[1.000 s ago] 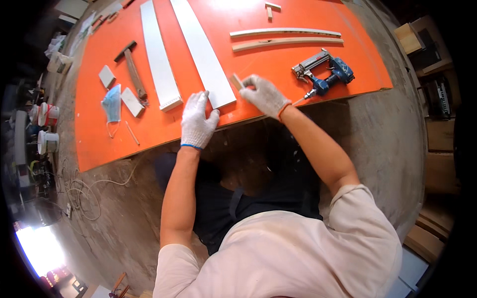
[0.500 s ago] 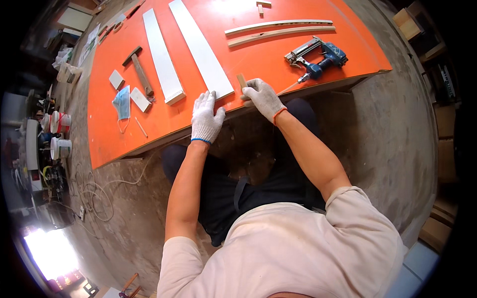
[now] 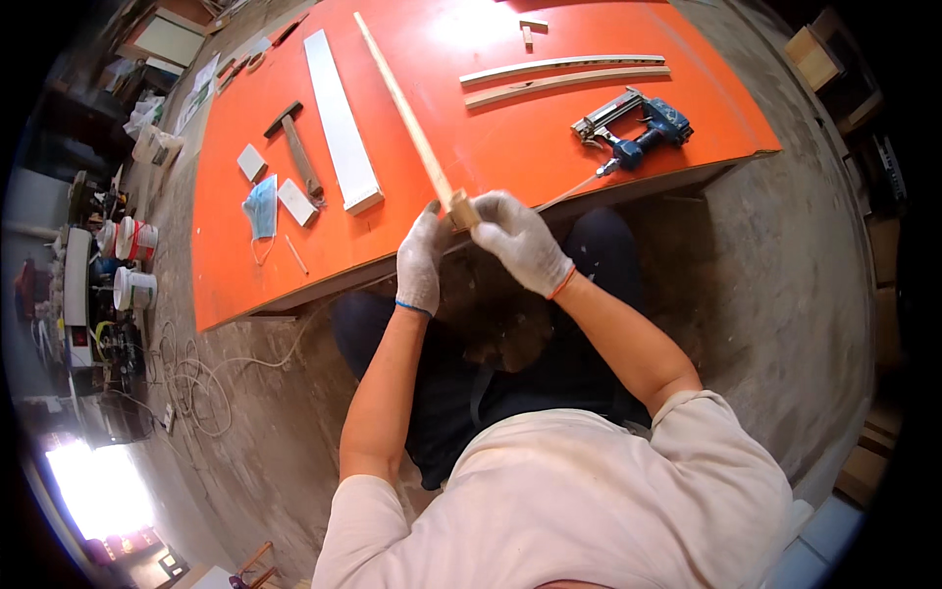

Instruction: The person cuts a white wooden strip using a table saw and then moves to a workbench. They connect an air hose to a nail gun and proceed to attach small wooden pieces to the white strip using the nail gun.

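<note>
A long board (image 3: 404,113) stands on its narrow edge, so mainly its bare wood edge shows. My gloved left hand (image 3: 420,263) grips it at the near end, by the table's front edge. In my gloved right hand (image 3: 520,243) a small wooden block (image 3: 460,209) is pinched and held against that same end. A second board, white (image 3: 339,118), lies flat to the left. Right of my hands a blue and silver nail gun (image 3: 638,130) rests on its side, with a thin air hose (image 3: 569,193) running toward me. Both palms are turned partly out of sight.
On the orange table (image 3: 235,285) are a hammer (image 3: 297,152), a blue face mask (image 3: 261,209), two small white blocks (image 3: 296,203), a pencil (image 3: 296,255) and two wooden strips (image 3: 566,86). Small wood pieces (image 3: 529,37) lie farther back. Buckets (image 3: 134,289) and coiled cable (image 3: 201,393) are at the left.
The board under my left hand has been turned up from flat onto its edge. My right hand has brought the small block left, against the board's near end.
</note>
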`<action>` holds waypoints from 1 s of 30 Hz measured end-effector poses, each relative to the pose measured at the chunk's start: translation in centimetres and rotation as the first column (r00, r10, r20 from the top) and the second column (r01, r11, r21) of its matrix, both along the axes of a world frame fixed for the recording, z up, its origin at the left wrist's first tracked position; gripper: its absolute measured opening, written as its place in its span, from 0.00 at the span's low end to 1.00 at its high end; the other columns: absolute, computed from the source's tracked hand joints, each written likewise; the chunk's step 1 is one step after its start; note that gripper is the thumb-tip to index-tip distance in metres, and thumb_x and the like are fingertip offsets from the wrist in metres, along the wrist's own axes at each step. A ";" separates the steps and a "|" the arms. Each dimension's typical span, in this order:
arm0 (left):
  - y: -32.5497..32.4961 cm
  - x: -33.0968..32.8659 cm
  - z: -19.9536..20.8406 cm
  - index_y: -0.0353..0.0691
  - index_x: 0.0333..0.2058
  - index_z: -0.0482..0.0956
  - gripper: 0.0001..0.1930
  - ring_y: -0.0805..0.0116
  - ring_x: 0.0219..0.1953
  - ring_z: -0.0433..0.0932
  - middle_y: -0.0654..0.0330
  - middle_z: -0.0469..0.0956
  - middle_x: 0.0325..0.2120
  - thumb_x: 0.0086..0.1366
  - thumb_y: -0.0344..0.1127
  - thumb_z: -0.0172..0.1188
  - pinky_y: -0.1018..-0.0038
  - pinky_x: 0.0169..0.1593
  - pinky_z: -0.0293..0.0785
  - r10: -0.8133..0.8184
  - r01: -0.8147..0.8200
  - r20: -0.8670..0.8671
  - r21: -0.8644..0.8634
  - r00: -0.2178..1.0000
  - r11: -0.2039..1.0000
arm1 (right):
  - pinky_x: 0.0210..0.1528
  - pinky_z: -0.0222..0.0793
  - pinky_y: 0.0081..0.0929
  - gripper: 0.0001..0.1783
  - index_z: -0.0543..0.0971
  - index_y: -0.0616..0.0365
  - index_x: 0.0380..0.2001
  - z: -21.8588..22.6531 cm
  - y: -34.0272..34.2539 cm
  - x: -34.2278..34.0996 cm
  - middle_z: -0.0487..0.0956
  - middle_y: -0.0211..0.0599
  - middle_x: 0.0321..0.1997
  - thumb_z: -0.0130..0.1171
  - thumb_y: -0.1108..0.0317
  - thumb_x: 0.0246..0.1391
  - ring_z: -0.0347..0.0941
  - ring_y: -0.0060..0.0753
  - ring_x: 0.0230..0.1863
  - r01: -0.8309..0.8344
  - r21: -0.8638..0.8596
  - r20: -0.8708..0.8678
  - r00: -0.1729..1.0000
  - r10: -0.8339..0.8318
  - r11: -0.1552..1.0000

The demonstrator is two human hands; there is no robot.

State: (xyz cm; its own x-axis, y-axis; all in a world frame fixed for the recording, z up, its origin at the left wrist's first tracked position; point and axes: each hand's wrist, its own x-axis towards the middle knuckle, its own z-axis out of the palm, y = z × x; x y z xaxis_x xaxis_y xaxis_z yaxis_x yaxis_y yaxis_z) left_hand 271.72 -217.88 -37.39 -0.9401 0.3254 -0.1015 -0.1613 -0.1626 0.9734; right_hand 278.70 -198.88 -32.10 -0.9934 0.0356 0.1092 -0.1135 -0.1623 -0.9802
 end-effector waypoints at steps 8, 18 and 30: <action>-1.4 0.3 -0.4 0.34 0.71 0.68 0.43 0.41 0.64 0.81 0.38 0.79 0.64 0.84 0.70 0.34 0.46 0.68 0.80 -0.128 -0.134 0.437 0.519 0.890 0.844 | 0.56 0.81 0.33 0.16 0.82 0.63 0.55 -2.6 -2.9 1.0 0.88 0.43 0.49 0.65 0.68 0.68 0.87 0.31 0.51 0.118 0.233 -0.183 0.980 -0.075 0.965; -1.8 0.6 0.6 0.32 0.73 0.67 0.43 0.41 0.58 0.84 0.35 0.76 0.65 0.84 0.70 0.36 0.45 0.68 0.80 -0.177 -0.097 0.380 0.602 0.908 0.793 | 0.53 0.82 0.28 0.15 0.77 0.67 0.58 -5.2 0.7 -0.7 0.86 0.42 0.56 0.58 0.70 0.74 0.85 0.27 0.50 0.193 -0.004 0.152 0.970 -0.191 0.981; -0.9 0.7 -0.3 0.41 0.73 0.67 0.38 0.58 0.47 0.86 0.54 0.83 0.50 0.81 0.68 0.53 0.55 0.59 0.82 -0.081 0.005 0.222 0.321 0.972 0.947 | 0.53 0.84 0.30 0.18 0.76 0.70 0.60 -4.2 0.3 -0.7 0.85 0.48 0.60 0.56 0.69 0.75 0.86 0.33 0.51 0.132 -0.010 0.221 0.967 -0.126 0.991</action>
